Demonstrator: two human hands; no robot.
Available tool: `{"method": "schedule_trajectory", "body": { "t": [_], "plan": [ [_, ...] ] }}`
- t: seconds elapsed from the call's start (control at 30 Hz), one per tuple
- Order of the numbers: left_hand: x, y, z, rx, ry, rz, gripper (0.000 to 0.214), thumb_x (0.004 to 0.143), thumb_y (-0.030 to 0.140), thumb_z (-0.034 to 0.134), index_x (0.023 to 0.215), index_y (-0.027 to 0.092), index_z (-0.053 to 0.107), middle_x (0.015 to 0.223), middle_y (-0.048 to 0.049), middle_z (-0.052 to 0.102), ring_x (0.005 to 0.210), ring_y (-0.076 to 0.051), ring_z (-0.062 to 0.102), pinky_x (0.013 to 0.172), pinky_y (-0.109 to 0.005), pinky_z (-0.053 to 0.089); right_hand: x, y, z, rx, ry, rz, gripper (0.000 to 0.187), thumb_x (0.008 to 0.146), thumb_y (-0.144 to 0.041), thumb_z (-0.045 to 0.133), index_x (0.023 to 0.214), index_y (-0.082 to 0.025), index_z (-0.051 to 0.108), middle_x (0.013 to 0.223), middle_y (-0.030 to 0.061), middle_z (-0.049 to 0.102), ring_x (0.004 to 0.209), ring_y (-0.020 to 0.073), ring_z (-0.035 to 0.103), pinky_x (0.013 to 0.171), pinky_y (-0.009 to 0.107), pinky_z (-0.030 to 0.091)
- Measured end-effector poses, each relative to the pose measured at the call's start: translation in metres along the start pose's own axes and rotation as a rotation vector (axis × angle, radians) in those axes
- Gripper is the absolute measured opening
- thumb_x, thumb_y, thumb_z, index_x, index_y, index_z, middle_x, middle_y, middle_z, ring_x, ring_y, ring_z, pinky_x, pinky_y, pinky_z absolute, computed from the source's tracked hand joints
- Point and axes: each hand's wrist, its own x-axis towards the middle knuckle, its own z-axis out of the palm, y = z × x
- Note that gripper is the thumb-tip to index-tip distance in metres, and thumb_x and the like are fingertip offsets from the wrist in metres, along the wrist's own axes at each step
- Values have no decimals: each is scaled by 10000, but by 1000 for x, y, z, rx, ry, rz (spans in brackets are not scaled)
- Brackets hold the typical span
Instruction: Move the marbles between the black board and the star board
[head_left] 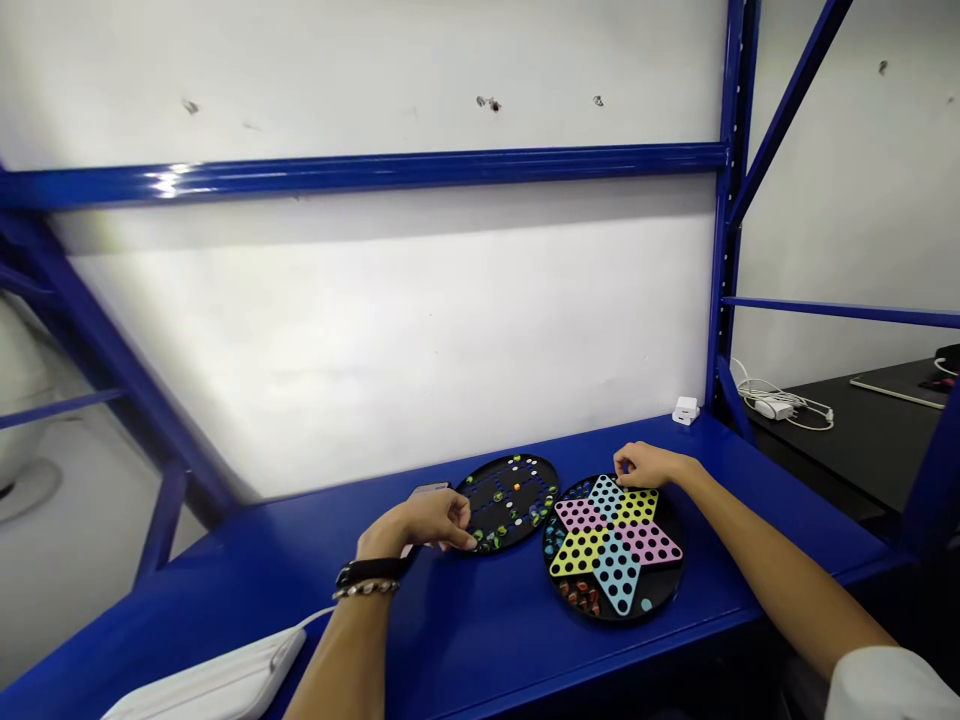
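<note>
Hands at round boards, fingers curled, hold unclear, white block beyond

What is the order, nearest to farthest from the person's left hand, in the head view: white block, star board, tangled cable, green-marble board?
1. Green-marble board: right beside the left hand.
2. Star board: farther right.
3. White block: right again, at the back.
4. Tangled cable: far right, on the black table.

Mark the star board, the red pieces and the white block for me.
Star board [616,541]: head view, middle of the star.
Red pieces [580,597]: head view, middle of the cluster.
White block [685,414]: head view, front side.
</note>
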Motion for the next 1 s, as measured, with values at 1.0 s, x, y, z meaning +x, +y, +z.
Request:
{"method": "schedule_trajectory", "body": {
  "t": [1.0],
  "plan": [
    [10,35,18,72,51,193,384,588,360,733,944,216,729,889,-14,687,845,-225,645,698,-274,475,3,4,2,-16,-4,-4,113,799,-305,626,790,-196,651,793,20,627,685,140,548,572,230,382]
  ]
}}
